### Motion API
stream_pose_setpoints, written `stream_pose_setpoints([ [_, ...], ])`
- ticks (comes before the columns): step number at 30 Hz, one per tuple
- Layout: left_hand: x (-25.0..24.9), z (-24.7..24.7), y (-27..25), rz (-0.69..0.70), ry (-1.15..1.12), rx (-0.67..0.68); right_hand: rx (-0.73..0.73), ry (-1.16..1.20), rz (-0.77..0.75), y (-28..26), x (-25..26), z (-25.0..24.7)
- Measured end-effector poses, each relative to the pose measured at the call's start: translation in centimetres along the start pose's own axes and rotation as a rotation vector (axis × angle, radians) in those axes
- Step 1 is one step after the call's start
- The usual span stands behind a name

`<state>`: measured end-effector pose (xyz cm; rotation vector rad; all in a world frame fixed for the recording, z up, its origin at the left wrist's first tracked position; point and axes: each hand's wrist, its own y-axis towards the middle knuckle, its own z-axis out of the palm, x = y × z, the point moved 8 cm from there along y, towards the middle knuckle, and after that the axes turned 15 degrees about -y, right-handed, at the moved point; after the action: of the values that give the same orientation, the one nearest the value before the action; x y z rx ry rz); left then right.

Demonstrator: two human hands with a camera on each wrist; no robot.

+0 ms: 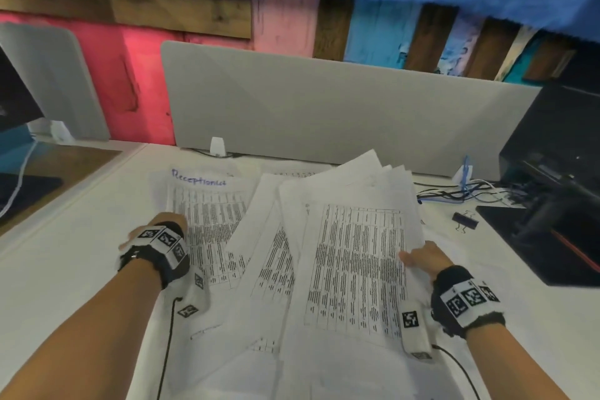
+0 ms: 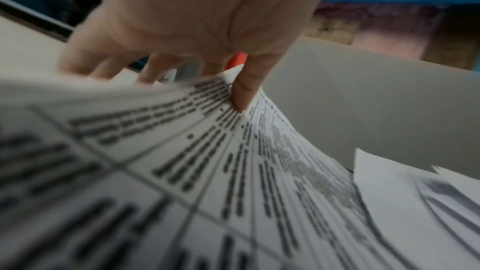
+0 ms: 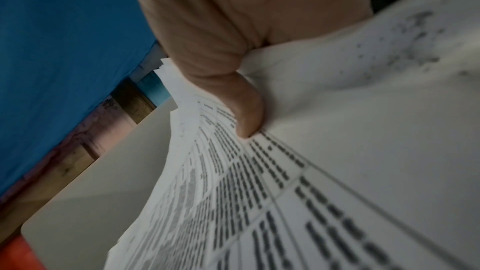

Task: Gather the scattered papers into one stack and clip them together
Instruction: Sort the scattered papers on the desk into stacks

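Printed table sheets lie overlapping across the white desk [image 1: 65, 253]. My right hand [image 1: 418, 256] grips the right edge of a fanned bundle of papers [image 1: 354, 253], raised off the desk; in the right wrist view its thumb [image 3: 246, 114] presses on the top sheet [image 3: 337, 171]. My left hand [image 1: 159, 227] pinches the left edge of the sheet headed "Receptionist" [image 1: 211, 204]; the left wrist view shows the thumb [image 2: 244, 93] on top of that sheet [image 2: 182, 171] and the fingers under its edge. A black binder clip [image 1: 466, 221] lies on the desk, right of the bundle.
A grey divider panel [image 1: 324, 107] stands along the desk's back edge. A black machine [image 1: 558, 188] fills the right side, with a tangle of cables [image 1: 461, 193] beside it. A dark monitor [image 1: 13, 94] sits at the far left.
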<state>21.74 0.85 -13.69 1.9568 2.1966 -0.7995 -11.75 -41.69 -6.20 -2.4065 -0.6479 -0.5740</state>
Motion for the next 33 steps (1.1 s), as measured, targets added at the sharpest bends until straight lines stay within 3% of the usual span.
stream_pose_setpoints([
  [3,-1.5,-2.0,-8.1,-0.035,-0.052,0.027,-0.004,0.019,0.001,-0.1,-0.2,0.6],
  [6,-3.0,-3.3,-12.7,0.058,-0.051,-0.031,0.003,-0.001,0.032,0.1,-0.3,1.5],
  [11,-3.5,-3.1,-12.0,-0.131,-0.539,0.06,0.021,0.023,0.013,0.2,-0.2,2.1],
  [14,-3.2,-2.5,-12.3,-0.185,-0.636,0.113,0.015,0.046,-0.002,0.1,-0.3,2.2],
  [18,-5.0,-2.7,-12.8,-0.1,-0.599,0.14,0.0,0.039,-0.022,-0.2,-0.1,2.7],
  [21,-6.6,-2.7,-13.0,-0.001,-0.721,0.193,-0.014,0.077,-0.029,-0.5,-0.1,2.8],
  [24,-7.1,-1.5,-12.9,0.011,-0.862,0.28,-0.036,0.188,-0.034,-0.5,-0.5,2.5],
  [28,-7.4,-0.4,-13.0,0.089,-0.775,0.309,-0.012,0.321,-0.061,-0.6,-0.6,2.6],
  [31,-7.0,-0.2,-10.0,0.135,-0.823,0.247,0.06,0.384,-0.106,-1.3,0.0,2.5],
  [33,-7.7,-1.7,-10.9,0.177,-0.89,0.215,0.086,0.38,-0.123,-1.4,0.2,2.2],
])
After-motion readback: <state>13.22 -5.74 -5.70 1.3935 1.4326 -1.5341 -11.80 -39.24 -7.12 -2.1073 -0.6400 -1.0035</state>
